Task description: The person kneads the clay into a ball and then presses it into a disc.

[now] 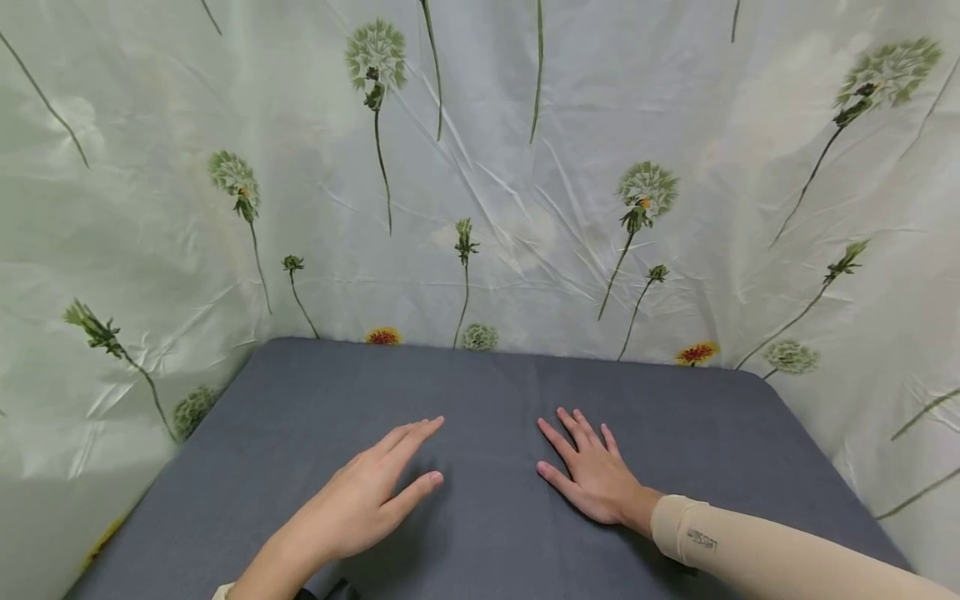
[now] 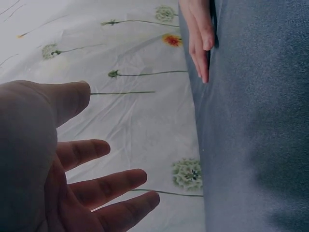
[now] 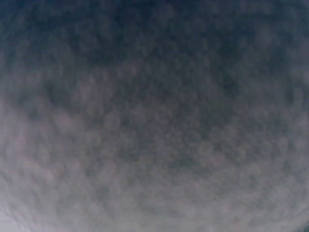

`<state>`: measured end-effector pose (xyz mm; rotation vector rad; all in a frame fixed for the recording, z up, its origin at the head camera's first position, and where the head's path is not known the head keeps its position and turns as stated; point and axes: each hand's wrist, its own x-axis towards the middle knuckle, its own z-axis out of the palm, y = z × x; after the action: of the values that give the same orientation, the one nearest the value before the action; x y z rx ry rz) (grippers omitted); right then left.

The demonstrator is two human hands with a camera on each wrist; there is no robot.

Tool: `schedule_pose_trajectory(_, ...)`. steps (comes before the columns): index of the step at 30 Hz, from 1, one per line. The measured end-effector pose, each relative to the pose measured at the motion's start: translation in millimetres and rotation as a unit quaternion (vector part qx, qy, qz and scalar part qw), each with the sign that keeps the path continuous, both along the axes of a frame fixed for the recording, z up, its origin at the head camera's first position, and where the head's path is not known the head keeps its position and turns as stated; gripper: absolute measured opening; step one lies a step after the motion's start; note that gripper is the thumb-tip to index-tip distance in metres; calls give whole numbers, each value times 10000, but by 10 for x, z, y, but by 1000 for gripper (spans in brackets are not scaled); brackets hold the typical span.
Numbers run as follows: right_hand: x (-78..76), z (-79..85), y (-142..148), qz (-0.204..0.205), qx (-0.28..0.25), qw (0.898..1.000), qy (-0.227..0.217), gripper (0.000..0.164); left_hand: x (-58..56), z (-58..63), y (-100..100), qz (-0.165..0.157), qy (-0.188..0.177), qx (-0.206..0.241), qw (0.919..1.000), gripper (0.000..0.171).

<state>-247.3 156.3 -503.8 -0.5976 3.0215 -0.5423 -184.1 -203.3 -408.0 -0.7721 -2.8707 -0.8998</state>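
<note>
Above the dark grey cloth-covered table (image 1: pixel 480 392), my left hand (image 1: pixel 367 496) is held with its fingers straight and its thumb apart, nothing between them. A shadow falls on the cloth beside it. In the left wrist view, the same hand (image 2: pixel 72 169) shows spread fingers. My right hand (image 1: pixel 592 475) rests palm down on the table with its fingers spread, to the right of the left one. That right hand (image 2: pixel 199 36) also shows at the top of the left wrist view, flat along the cloth. The right wrist view is only a blur of grey.
A pale curtain (image 1: pixel 510 208) printed with dandelions and other flowers hangs behind the table and along both sides. The table's far edge (image 1: pixel 480 350) meets it. A beige sleeve (image 1: pixel 787 546) covers the right forearm. Something black (image 1: pixel 341 590) shows under the left wrist.
</note>
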Motion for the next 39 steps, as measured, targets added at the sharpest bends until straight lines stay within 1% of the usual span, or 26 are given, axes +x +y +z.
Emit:
schedule_pose_trajectory(4, -97, -56, -14, -37, -73, 9996, -280, 72, 4, -27, -53, 44, -12, -66, 10000, 59)
schedule_pose_trajectory(7, -191, -82, -12, -123, -165, 9979, -618, 75, -9, -45, -68, 98, -47, -45, 9999, 58)
schedule_pose_trajectory(9, -230, -89, -12, -222, -305, 9958, -829, 76, -23, -58, -62, 46, -33, -23, 10000, 57)
schedule_pose_trajectory(11, -227, -94, -16, -333, -331, 9935, -1033, 78, -39, -78, -47, -89, 4, -11, 10000, 57)
schedule_pose_trajectory(13, -195, -104, -30, -425, -282, 9925, -1113, 79, -51, -97, -38, -181, 96, -25, 9998, 57)
schedule_pose_trajectory(16, -127, -124, -73, -457, -189, 9938, -995, 77, -60, -117, -47, -196, 262, -38, 9995, 56)
schedule_pose_trajectory(18, -92, -132, -105, -456, -261, 9956, -782, 74, -63, -122, -59, -157, 320, -31, 9994, 55)
schedule_pose_trajectory(22, -41, -103, -149, -438, -295, 9972, -534, 70, -74, -113, -78, -115, 270, 47, 9996, 55)
schedule_pose_trajectory(25, -7, -53, -165, -361, -221, 9978, -503, 71, -80, -96, -90, -76, 257, 87, 9996, 56)
schedule_pose_trajectory(28, 28, -12, -169, -269, -157, 9983, -496, 72, -86, -75, -102, -57, 342, 77, 9994, 55)
schedule_pose_trajectory(32, 85, 7, -154, -284, 21, 9984, -497, 74, -88, -42, -96, -103, 408, 64, 9991, 54)
schedule_pose_trajectory(36, 132, 1, -143, -350, 112, 9984, -420, 75, -55, -26, -88, -192, 387, 2, 9991, 54)
schedule_pose_trajectory(39, 151, 5, -153, -356, 135, 9987, -335, 75, -19, -21, -115, -257, 467, -134, 9985, 54)
